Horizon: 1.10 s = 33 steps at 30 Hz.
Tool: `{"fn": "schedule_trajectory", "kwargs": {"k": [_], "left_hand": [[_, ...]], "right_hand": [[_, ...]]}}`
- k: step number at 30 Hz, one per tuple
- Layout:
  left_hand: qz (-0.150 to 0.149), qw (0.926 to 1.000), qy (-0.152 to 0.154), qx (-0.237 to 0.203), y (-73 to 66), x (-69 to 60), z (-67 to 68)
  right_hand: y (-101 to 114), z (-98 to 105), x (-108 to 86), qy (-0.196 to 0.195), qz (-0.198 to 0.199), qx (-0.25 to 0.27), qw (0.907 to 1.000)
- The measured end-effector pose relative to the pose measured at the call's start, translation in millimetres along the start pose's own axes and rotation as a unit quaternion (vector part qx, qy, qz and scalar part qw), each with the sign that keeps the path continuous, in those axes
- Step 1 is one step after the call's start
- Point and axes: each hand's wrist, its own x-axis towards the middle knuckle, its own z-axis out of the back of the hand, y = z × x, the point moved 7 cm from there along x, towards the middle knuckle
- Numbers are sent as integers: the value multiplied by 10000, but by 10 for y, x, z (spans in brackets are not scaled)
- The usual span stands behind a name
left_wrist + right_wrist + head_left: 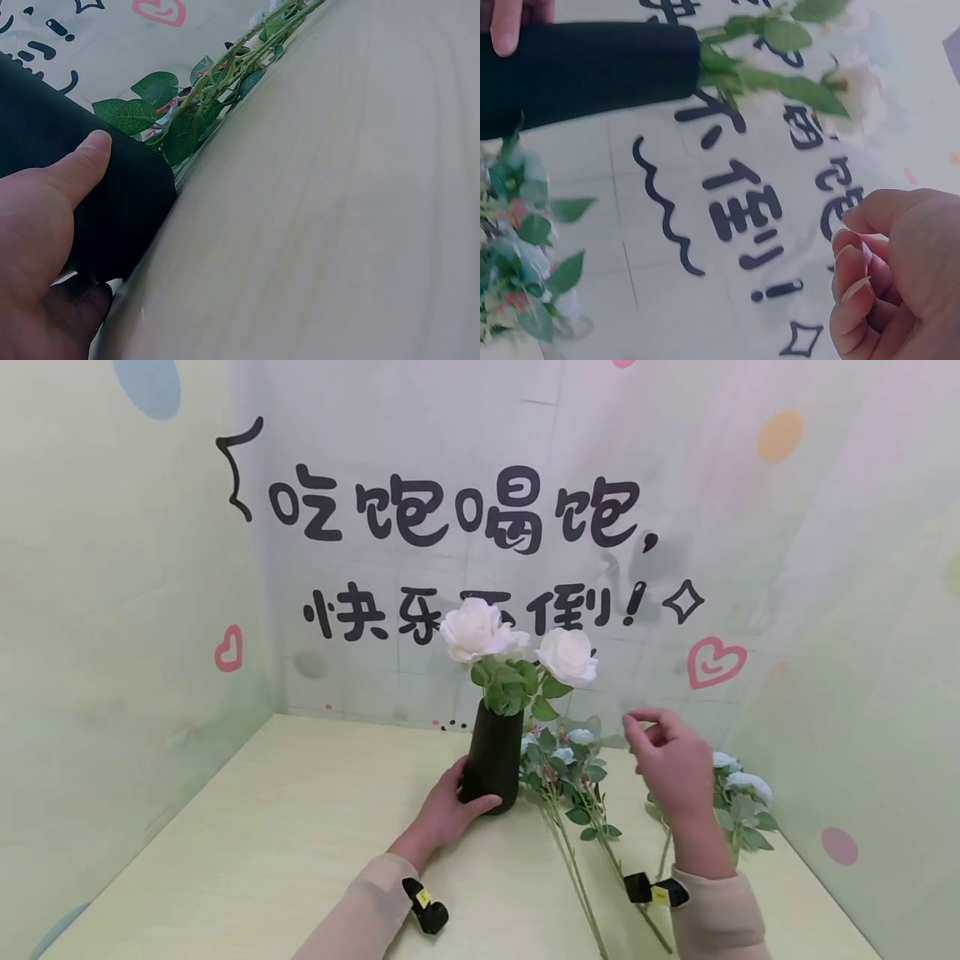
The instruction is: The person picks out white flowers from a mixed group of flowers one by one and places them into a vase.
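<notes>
A tapered black vase (pixel 493 756) stands on the table, tilted slightly. Several white roses (pixel 567 656) with green leaves rise from its mouth. My left hand (pixel 446 814) grips the vase near its base; in the left wrist view the thumb lies across the dark side. Raised to the right of the vase is my right hand (pixel 675 768), its fingers loosely curled and the thumb near the index finger. Nothing shows between those fingers in the right wrist view. Below and around it lie pale blue flowers (pixel 581 737) on long stems.
More pale blue flowers (pixel 748 787) lie at the right, partly behind the right forearm. Long green stems (pixel 573 868) stretch toward the table's front edge. Behind the pale wooden table (pixel 300 827) hangs a printed backdrop (pixel 420 427), with similar fabric at both sides.
</notes>
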Motion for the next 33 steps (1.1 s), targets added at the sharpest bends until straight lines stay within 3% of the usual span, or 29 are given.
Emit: {"fn": "schedule_trajectory", "kwargs": {"k": [5, 11, 17, 23, 33], "left_hand": [[13, 10000, 8, -22, 0, -5, 5], [-31, 10000, -6, -65, 3, -1, 9], [-22, 10000, 5, -23, 21, 10, -5], [17, 10000, 29, -12, 20, 7, -6], [-21, 10000, 43, -5, 10, -4, 2]], "right_hand": [[-291, 216, 69, -125, -528, -299, 9981], [-652, 299, 100, 141, -1172, -721, 9904], [-1092, 193, 68, 857, -1695, -1106, 9756], [-1499, 88, -10, 1584, -2176, -1288, 9545], [-1874, -46, -175, 2060, -2469, -1219, 9390]]}}
